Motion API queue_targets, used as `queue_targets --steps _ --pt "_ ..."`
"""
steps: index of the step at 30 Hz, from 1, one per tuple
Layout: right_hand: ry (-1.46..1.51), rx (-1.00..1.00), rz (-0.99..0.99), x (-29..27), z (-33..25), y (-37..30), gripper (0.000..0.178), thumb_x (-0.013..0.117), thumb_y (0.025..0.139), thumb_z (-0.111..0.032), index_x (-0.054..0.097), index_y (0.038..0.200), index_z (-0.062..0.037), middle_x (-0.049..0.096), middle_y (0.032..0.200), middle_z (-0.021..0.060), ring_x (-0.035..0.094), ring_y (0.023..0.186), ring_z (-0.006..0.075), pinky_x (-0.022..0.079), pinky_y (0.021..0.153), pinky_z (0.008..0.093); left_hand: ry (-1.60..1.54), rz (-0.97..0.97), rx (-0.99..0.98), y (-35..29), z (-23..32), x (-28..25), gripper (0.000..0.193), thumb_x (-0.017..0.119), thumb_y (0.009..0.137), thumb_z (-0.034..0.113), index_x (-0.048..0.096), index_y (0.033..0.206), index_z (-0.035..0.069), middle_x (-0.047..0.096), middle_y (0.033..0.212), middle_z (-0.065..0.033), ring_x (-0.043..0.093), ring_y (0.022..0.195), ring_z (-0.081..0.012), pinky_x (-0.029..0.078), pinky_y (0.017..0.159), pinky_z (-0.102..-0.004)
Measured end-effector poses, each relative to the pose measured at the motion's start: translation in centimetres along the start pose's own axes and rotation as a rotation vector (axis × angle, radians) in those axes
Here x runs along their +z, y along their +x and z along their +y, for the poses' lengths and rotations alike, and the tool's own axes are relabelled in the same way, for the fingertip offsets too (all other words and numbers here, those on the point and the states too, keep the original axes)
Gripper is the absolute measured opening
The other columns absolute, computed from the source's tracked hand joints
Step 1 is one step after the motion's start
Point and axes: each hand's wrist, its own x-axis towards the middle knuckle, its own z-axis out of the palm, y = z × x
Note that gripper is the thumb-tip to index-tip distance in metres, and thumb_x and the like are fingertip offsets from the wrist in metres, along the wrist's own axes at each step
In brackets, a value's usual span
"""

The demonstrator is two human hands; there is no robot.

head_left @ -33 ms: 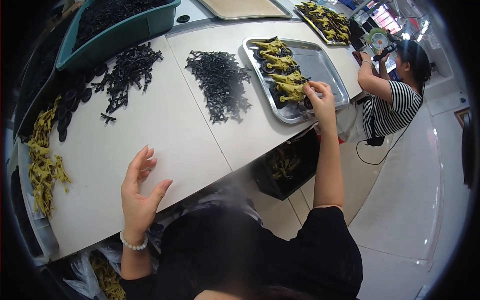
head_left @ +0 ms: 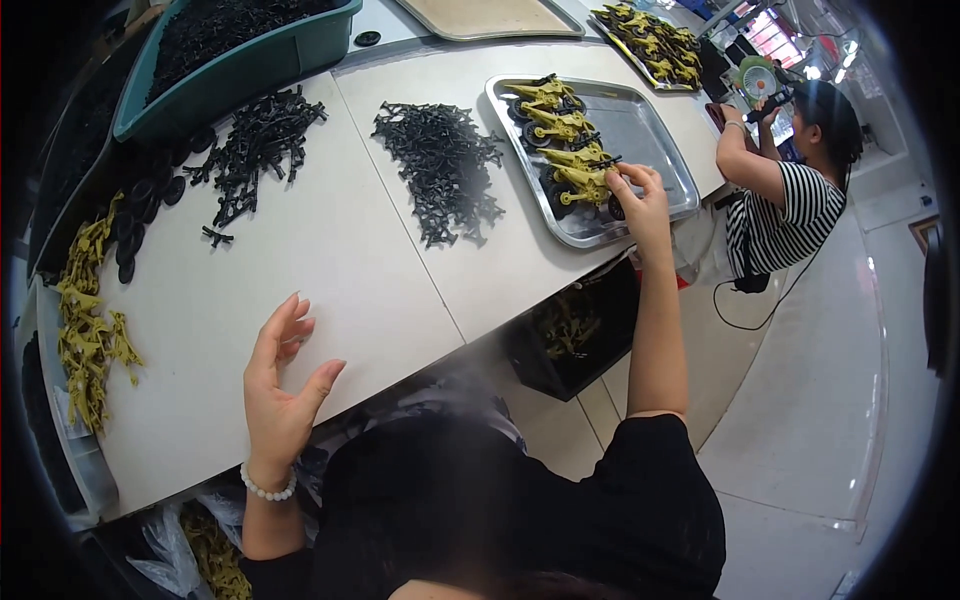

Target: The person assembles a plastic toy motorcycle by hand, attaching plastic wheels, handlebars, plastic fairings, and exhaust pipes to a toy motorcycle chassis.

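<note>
Bike [head_left: 583,185]: yellow with black wheels, in the tray [head_left: 645,122], at the near end of a row of bikes
Right hand [head_left: 645,197]: narrow, thumb and fingers pinched at the right end of that bike, the wrist over the tray's near rim
Other bikes [head_left: 550,127]: yellow and black, side by side behind the pinched one, along the tray's left part
Tray build: silver metal, rounded corners, on the right part of the table [head_left: 375,285]
Left hand [head_left: 283,385]: wide, thumb well apart from the curved fingers, near the table's front edge
Bracelet [head_left: 267,484]: pale beads, around the left wrist
Middle pile [head_left: 440,165]: small black parts, close-packed, left of the tray
Second heap [head_left: 262,140]: black parts, farther left, with one piece [head_left: 217,237] lying apart at its near end
Wheels [head_left: 145,205]: black, clustered between the second heap and the yellow parts [head_left: 85,320]
Yellow parts: loosely heaped along the table's left end
Tub [head_left: 240,75]: green, full of black pieces, behind the second heap
Tan tray [head_left: 490,15]: at the far side of the table
Far tray [head_left: 655,45]: covered with yellow and black bikes
Crate [head_left: 550,370]: black, below the table's front edge, yellow pieces inside
Co-worker [head_left: 795,190]: striped shirt, at the far right, near a fan [head_left: 757,80]
</note>
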Motion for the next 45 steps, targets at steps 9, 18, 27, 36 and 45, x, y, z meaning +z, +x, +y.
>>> queue_targets --steps 9,18,27,36,45 --pt "-0.325 -0.088 -0.033 -0.9 -2.2 -1.3 0.048 0.070 0.084 -0.025 0.057 0.122 0.0020 0.049 0.133 0.0239 0.045 0.127 0.0350 0.033 0.106 0.0382 0.157 -0.070 0.151 -0.2 0.1 -1.2 0.055 0.075 0.078 0.014 0.053 0.126 0.000 0.058 0.123 -0.0181 0.059 0.109 -0.0302 0.046 0.096 -0.0366" --pt "0.238 -0.540 -0.605 9.5 -22.8 -6.9 0.026 0.067 0.080 -0.002 0.064 0.105 0.0009 0.066 0.100 0.0127 0.063 0.093 0.0221 0.048 0.081 0.0312 0.496 0.329 0.200 -2.7 -1.4 -8.8 0.036 0.075 0.077 0.011 0.063 0.109 0.000 0.064 0.111 -0.0148 0.063 0.098 -0.0273 0.050 0.086 -0.0327" --pt "0.331 -0.993 -0.950 30.3 -41.8 -10.5 0.025 0.064 0.084 -0.014 0.066 0.103 0.0025 0.069 0.096 0.0156 0.066 0.088 0.0267 0.051 0.079 0.0348 0.686 0.759 -0.060 -7.5 -4.3 -17.0 0.029 0.071 0.080 0.015 0.063 0.100 -0.004 0.065 0.100 -0.0185 0.061 0.091 -0.0359 0.050 0.080 -0.0392" --pt "0.261 -0.682 -0.881 41.6 -50.2 -13.2 0.047 0.073 0.076 -0.026 0.061 0.117 -0.0052 0.067 0.105 0.0179 0.064 0.100 0.0315 0.050 0.087 0.0389 0.515 0.740 -0.129 -8.0 -5.8 -19.6 0.033 0.072 0.080 0.014 0.064 0.108 -0.001 0.066 0.102 -0.0125 0.063 0.086 -0.0219 0.050 0.074 -0.0320" --pt "0.833 -0.398 -1.256 30.6 -45.6 -10.1 0.040 0.066 0.089 -0.013 0.055 0.124 0.0023 0.065 0.094 0.0045 0.060 0.086 0.0092 0.048 0.073 0.0241 -0.502 0.706 0.090 -5.5 -4.5 -16.9 0.052 0.067 0.089 0.024 0.048 0.130 -0.003 0.057 0.119 -0.0124 0.057 0.104 -0.0203 0.050 0.081 -0.0332"
